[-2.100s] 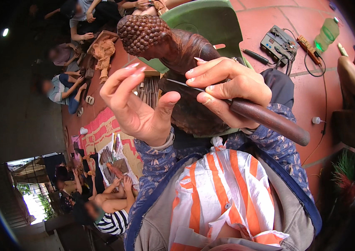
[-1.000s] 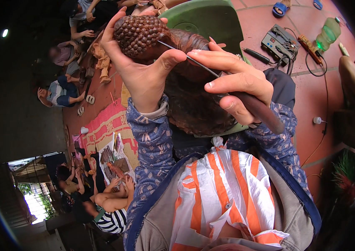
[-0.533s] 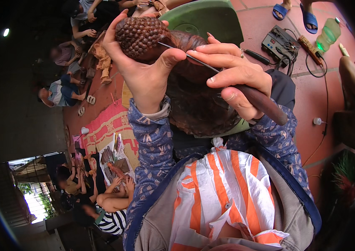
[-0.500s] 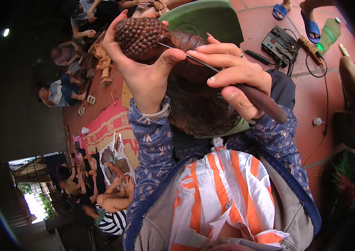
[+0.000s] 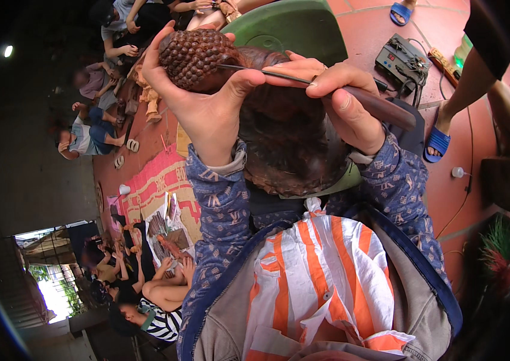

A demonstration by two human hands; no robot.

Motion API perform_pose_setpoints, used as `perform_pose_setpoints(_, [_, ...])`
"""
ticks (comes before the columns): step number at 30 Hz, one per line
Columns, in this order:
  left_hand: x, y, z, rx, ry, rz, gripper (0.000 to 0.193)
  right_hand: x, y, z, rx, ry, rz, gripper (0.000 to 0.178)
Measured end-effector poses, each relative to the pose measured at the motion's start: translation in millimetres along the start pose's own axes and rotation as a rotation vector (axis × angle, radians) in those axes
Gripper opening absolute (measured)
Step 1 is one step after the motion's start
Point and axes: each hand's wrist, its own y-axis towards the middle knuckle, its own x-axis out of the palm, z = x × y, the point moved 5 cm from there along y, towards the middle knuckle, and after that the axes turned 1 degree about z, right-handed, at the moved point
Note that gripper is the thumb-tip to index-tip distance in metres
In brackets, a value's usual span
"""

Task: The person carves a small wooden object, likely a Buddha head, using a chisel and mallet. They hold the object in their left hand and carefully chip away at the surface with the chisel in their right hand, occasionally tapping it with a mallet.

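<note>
A dark brown carved wooden statue [image 5: 285, 144] rests in front of my lap, its head covered in rows of rounded knobs. My left hand [image 5: 207, 114] is wrapped round that head, and its thumb presses against a thin metal shaft. In my right hand [image 5: 351, 99] is a carving chisel [image 5: 387, 109] with a dark wooden handle, held between thumb and fingers. The chisel's tip meets the statue at the lower edge of the knobs. Some of my right fingers lie along the statue behind the shaft, partly hidden.
Beyond the statue stands a green plastic basin [image 5: 303, 30]. A grey control box [image 5: 402, 63] with cables and a power strip [image 5: 444, 66] lie on red tiles at the right. Someone in blue slippers [image 5: 437, 144] is close by. Other people sit at the left, near a patterned mat [image 5: 164, 180].
My right fingers have shifted on the chisel, with the index finger now curled over the handle's front. The shaft lies flatter. At the right, a slippered foot has come nearer.
</note>
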Motion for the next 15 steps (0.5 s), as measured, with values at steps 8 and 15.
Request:
perform_pose_setpoints(8, [-1,2,1,0.070,0.030,-0.068,0.109,8,-8,-13,-0.040,-0.240,-0.103,0.026])
perform_pose_setpoints(15, [2,4,3,0.067,-0.046,-0.129,0.105,16,-13,-12,-0.176,-0.397,-0.077,0.021])
